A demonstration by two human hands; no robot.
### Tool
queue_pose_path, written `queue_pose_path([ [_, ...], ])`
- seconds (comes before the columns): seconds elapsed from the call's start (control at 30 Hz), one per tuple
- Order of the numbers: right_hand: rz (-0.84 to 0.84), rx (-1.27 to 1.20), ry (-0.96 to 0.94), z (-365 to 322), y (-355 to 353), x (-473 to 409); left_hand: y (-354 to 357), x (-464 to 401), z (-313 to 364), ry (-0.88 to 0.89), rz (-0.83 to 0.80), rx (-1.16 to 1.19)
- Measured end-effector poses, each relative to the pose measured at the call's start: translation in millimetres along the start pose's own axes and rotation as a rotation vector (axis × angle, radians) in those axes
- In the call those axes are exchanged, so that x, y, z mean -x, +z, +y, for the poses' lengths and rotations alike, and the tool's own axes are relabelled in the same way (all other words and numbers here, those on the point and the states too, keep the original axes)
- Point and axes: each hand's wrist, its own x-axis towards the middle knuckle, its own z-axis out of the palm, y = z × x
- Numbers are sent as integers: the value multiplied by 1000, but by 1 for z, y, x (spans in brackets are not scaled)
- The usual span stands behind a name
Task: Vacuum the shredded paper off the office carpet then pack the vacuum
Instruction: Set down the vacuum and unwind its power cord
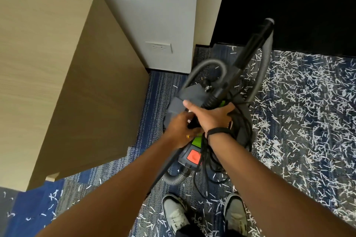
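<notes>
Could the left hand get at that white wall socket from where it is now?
Probably yes: the left hand is busy on the grey vacuum cleaner, but only bare wall and carpet lie before the white wall socket.

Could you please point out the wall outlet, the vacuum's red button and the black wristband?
wall outlet (158,47), head view, middle of its white plate.
red button (193,156), head view, centre of its face.
black wristband (219,131), head view, top of the band.
</notes>
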Motion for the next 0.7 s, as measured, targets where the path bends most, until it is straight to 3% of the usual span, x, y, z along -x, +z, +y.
queue_pose_path([
  [0.13, 93, -11, 36, -4, 4, -15, -3, -5, -3, -87, -41, 183],
  [0.23, 111, 39, -43, 7, 4, -16, -8, -10, -17, -229, 236, 395],
  [0.3, 129, 64, -87, 9, 3, -15, -8, -15, -33, -270, 389, 323],
  [0.43, 204, 132, -192, 16, 6, -12, -1, -20, -60, -277, 466, 264],
  [0.53, 236, 102, -275, 27, 9, -13, 8, -20, -97, -489, 511, 337],
  [0.6, 273, 91, -320, 30, 10, -12, 15, -15, -126, -687, 371, 290],
  [0.63, 291, 96, -352, 32, 11, -11, 20, -10, -142, -745, 205, 227],
  [0.7, 289, 104, -399, 38, 15, -10, 34, -7, -171, -755, -41, 153],
])
